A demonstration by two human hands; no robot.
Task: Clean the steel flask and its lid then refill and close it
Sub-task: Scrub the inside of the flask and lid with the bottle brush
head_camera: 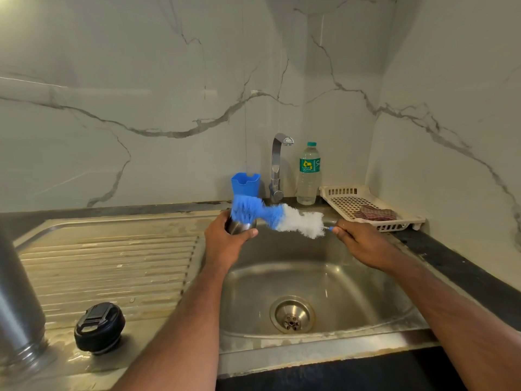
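Left hand (pixel 225 239) of mine is curled round a small steel cup-like piece (pixel 241 225), which I am holding over the far left corner of the sink basin (pixel 338 277); whether that piece is the flask's inner cap or something else I cannot tell. Right hand (pixel 363 245) pinches the thin handle of a bottle brush (pixel 279 218) over the basin's far edge, with the blue bristle end lying across the top of the steel piece and the white bristles nearer my fingers. On the ribbed drainboard (pixel 112 263) to the left, the black flask lid (pixel 99 328) sits near the front edge. Just beside it, at the drainboard's front left corner, stands the steel flask (pixel 19 300), only partly in view. Behind the basin, along the back edge, I see a blue holder (pixel 245 183), the tap (pixel 277 165) and a plastic water bottle (pixel 308 176). At the back right corner of the counter a cream drying tray (pixel 338 193) holds a folded cloth (pixel 375 213).
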